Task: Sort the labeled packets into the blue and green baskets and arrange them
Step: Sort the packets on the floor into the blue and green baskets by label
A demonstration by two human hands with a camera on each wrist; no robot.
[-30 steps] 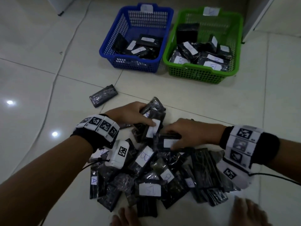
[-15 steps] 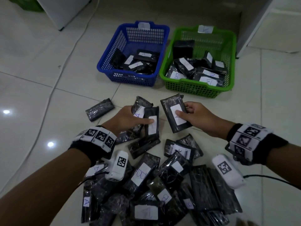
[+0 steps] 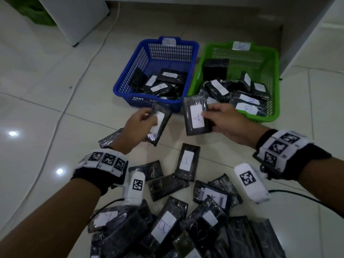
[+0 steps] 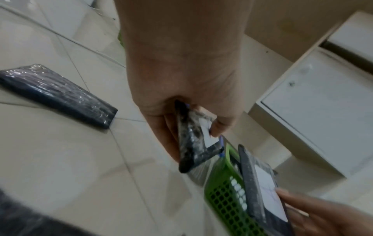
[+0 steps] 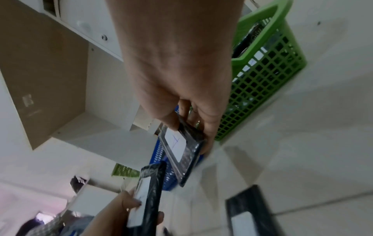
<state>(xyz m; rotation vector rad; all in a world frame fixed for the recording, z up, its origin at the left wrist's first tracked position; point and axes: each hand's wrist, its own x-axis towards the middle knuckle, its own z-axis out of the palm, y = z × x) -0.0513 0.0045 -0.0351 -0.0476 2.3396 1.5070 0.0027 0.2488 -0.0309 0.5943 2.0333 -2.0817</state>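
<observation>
On the tiled floor point(image 3: 46, 94), at about 12 o'clock from the person, stand two baskets side by side and touching: the blue basket point(image 3: 128, 75) to the left and the green basket point(image 3: 275, 86) to the right. Both hold black packets with white labels, and each carries a white tag on its far rim.

The left hand point(image 3: 138, 124) is raised just in front of the blue basket's near wall, at roughly 11 o'clock. Its fingers and thumb are pinched on a black packet point(image 3: 161, 125), thumb over the white label; the letter is hidden. The left wrist view shows the same pinch, thumb on the label side and fingers behind.

The right hand point(image 3: 226, 121) is at about 1 o'clock, near the gap between the two baskets' front corners. Its thumb and fingers are clamped on the right edge of the A packet point(image 3: 195, 116), held face up, with a blue "A" on its label. The two held packets are near each other but apart.

A B packet point(image 3: 187, 162) lies flat on the floor at 6 o'clock from the hands, between the two forearms. Closer to the person, the packet pile point(image 3: 186, 229) is heaped loosely, several labels reading "B" or "A". A lone unlabeled-side packet point(image 3: 108, 139) lies at 9 o'clock, partly under the left wrist. A white cable point(image 3: 83, 75) runs across the tiles at 10 o'clock.
</observation>
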